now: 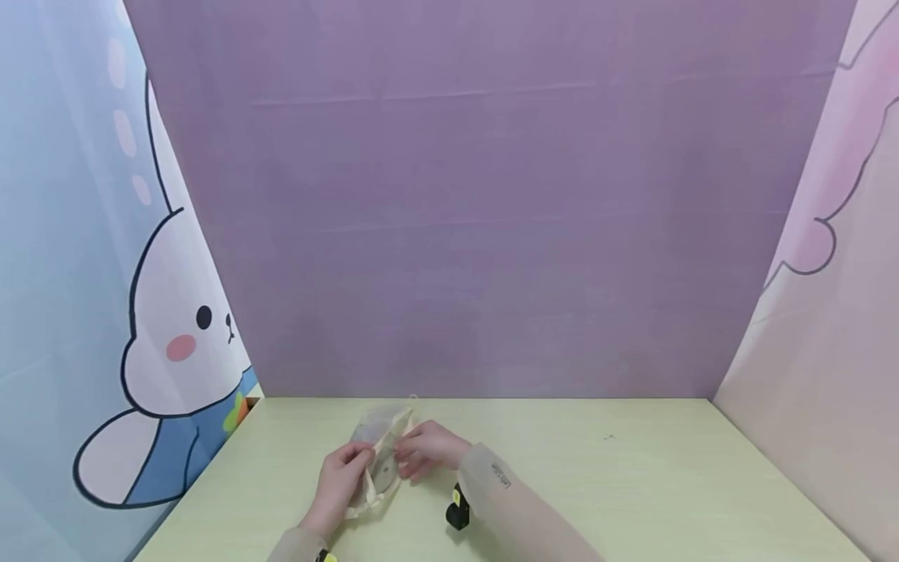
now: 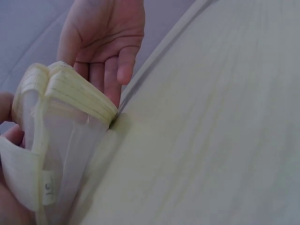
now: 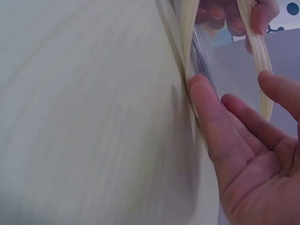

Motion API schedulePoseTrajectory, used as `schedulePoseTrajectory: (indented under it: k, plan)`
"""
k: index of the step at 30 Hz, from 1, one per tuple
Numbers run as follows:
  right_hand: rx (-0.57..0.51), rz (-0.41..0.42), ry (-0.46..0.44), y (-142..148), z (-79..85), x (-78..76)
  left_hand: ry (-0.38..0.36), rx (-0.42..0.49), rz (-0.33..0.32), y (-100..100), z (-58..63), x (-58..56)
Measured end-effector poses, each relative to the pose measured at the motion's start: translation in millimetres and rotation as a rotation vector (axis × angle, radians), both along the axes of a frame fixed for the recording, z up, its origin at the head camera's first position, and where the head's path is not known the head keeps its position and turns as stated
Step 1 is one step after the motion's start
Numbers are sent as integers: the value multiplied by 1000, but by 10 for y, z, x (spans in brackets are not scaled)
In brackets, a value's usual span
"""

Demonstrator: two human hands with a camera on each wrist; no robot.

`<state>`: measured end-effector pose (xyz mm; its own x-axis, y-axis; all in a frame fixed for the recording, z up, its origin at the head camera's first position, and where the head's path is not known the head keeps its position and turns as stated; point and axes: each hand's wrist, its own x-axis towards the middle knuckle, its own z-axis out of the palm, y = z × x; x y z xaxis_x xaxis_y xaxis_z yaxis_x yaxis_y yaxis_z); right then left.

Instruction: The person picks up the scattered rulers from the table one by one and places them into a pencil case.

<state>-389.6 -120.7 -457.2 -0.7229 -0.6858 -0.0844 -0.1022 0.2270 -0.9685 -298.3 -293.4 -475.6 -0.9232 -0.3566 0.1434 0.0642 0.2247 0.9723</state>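
Note:
A sheer mesh bag with cream trim lies on the table, its mouth held apart. My left hand pinches the bag's trim on the left side. In the left wrist view the cream rim and a small white label show. My right hand is at the mouth from the right, its fingers fairly straight against the trim and its thumb touching the other band. Inside the bag is a greyish thing with a dark spot; its kind cannot be made out.
The pale wood-grain table spreads to the right, with a small dark mark on it. A purple panel stands at the back. Printed curtains hang on both sides, the left curtain showing a cartoon rabbit.

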Motion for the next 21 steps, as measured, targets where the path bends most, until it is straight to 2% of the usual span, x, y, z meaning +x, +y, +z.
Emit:
schedulePoseTrajectory:
  k: [9, 16, 21]
  plan:
    - [117, 124, 67, 87, 165, 69, 10, -107, 23, 8, 27, 6]
    - [192, 127, 148, 161, 237, 83, -8, -216, 39, 54, 52, 5]
    - [201, 90, 200, 354, 238, 39, -47, -330, 9, 89, 42, 6]
